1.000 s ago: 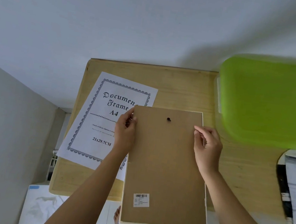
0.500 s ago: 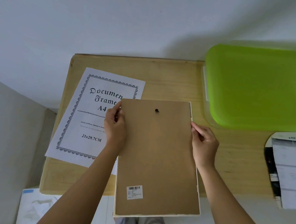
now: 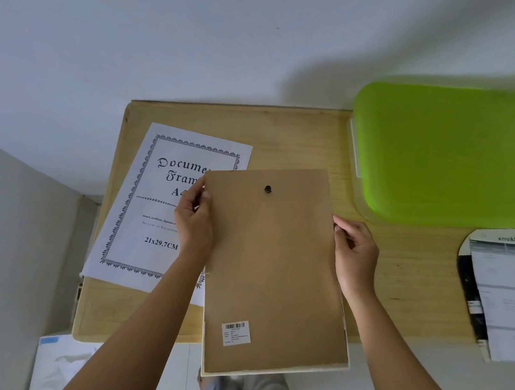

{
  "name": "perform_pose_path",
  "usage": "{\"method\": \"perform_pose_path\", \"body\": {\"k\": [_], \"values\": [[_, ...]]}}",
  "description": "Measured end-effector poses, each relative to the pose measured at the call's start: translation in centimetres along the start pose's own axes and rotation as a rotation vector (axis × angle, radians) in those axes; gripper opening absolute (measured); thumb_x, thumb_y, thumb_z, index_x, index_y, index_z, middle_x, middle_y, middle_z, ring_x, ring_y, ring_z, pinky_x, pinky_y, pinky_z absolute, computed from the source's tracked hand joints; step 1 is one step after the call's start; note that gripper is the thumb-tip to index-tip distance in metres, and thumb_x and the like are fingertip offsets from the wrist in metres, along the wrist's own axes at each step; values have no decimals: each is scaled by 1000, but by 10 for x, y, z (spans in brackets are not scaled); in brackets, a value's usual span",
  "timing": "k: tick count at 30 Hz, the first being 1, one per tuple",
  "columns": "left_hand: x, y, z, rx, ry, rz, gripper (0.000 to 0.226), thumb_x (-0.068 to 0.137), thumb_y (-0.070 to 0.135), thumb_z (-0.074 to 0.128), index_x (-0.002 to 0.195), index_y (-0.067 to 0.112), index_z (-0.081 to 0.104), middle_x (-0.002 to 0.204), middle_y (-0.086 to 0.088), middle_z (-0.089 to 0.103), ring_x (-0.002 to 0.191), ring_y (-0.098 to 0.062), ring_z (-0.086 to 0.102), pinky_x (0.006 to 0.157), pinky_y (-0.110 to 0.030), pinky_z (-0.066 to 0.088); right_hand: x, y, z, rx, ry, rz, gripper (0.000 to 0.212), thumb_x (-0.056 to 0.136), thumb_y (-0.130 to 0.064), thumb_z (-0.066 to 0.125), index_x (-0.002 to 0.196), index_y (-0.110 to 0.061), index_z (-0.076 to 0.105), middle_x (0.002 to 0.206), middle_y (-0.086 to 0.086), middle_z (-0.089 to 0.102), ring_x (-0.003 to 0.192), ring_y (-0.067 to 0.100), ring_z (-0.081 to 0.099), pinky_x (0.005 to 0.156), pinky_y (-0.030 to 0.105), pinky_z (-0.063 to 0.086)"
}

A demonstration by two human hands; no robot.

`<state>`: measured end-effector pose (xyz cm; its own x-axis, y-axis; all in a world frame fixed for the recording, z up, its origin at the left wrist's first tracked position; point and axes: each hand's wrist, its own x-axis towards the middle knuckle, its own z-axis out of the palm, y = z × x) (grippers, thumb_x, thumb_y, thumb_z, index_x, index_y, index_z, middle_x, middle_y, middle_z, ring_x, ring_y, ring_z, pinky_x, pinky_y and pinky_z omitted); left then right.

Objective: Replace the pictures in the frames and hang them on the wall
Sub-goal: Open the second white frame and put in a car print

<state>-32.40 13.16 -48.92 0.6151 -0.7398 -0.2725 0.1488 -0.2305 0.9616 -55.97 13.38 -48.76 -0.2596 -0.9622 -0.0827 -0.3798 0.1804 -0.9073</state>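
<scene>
A picture frame (image 3: 274,274) is held back side up over the near edge of a wooden table (image 3: 405,270). Its brown backing board shows a small black hanger hole (image 3: 268,190) near the top and a barcode sticker (image 3: 236,332) near the bottom. My left hand (image 3: 194,218) pinches the frame's upper left edge. My right hand (image 3: 352,254) pinches the upper right edge. A white "Document Frame A4" insert sheet (image 3: 160,207) lies flat on the table to the left, partly covered by the frame and my left hand.
A lime-green plastic box lid (image 3: 456,154) sits at the table's back right. A printed paper on a dark rounded card (image 3: 508,299) lies at the right edge. White wall rises behind. A white plastic bag (image 3: 60,365) lies on the tiled floor, lower left.
The view has shifted a little. Both hands keep their hold on the frame's top edges; the frame stays over the table's near edge.
</scene>
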Motion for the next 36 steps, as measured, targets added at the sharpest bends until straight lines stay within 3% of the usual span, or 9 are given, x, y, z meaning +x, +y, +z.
{"method": "perform_pose_path", "body": {"k": [2, 7, 11, 13, 17, 20, 28, 31, 36], "values": [[1, 4, 0, -2, 7, 0, 33, 95, 5, 46, 125, 13, 57, 117, 7, 60, 99, 6, 55, 80, -6, 43, -7, -8, 2, 38, -40, 17, 31, 93, 1, 47, 119, -7, 61, 100, 5, 60, 83, -6, 57, 79, 14, 45], [8, 20, -7, -26, 1, 15, 32, 95, 8, 48, 124, 17, 58, 125, -3, 61, 107, -14, 58, 92, -17, 45, -17, -33, 7, 93, -111, 57, 40, 94, -7, 49, 135, -8, 46, 125, 33, 48, 102, 41, 51, 81, 26, 44], [13, 31, -15, -12, -23, 11, 33, 96, 12, 48, 127, 18, 56, 96, 10, 58, 78, 3, 52, 71, -7, 42, -15, -45, 12, 112, -118, 37, 41, 93, -8, 51, 134, -11, 47, 120, 28, 56, 59, 9, 51, 56, 9, 42], [14, 28, -19, 21, -49, -6, 34, 96, 13, 47, 128, 20, 55, 97, 10, 56, 76, 3, 49, 69, -9, 40, -16, -48, 14, 163, -117, 65, 41, 93, -5, 51, 134, -10, 47, 125, 22, 57, 80, 29, 60, 66, 11, 46], [15, 20, -28, 70, -120, -30, 37, 96, 11, 45, 131, 21, 52, 102, 4, 56, 77, 0, 47, 72, -13, 40, -19, -43, 19, 239, -134, 126, 42, 92, -1, 52, 133, -7, 47, 105, -5, 55, 92, 4, 58, 81, -1, 41], [15, 18, -30, 177, -198, -29, 40, 97, 16, 42, 135, 27, 46, 81, 5, 46, 69, -4, 41, 68, -16, 37, -18, -34, 20, 270, -116, 160, 43, 91, 2, 51, 133, -7, 48, 90, -17, 49, 105, 10, 49, 77, -3, 39], [0, 36, -25, 143, -330, 19, 51, 98, 17, 40, 144, 35, 26, 82, 0, 48, 73, -10, 41, 71, -25, 40, -21, -45, 9, 350, -56, 117, 43, 90, 4, 52, 132, -4, 48, 109, 0, 53, 112, 8, 48, 76, -3, 39], [-17, 44, -25, 102, -368, 53, 55, 98, 15, 42, 145, 34, 24, 84, 11, 55, 75, -8, 47, 73, -25, 43, -31, -52, -7, 360, -19, 73, 43, 89, 4, 53, 131, -3, 49, 106, -2, 53, 112, 8, 47, 80, -2, 38], [-64, 44, -21, 77, -495, 61, 59, 97, 12, 44, 147, 33, 20, 117, 12, 59, 96, -12, 60, 90, -34, 51, -62, -45, -50, 356, 60, 72, 43, 88, 5, 55, 130, -1, 49, 106, 1, 54, 111, 9, 47, 82, -2, 39]]}}
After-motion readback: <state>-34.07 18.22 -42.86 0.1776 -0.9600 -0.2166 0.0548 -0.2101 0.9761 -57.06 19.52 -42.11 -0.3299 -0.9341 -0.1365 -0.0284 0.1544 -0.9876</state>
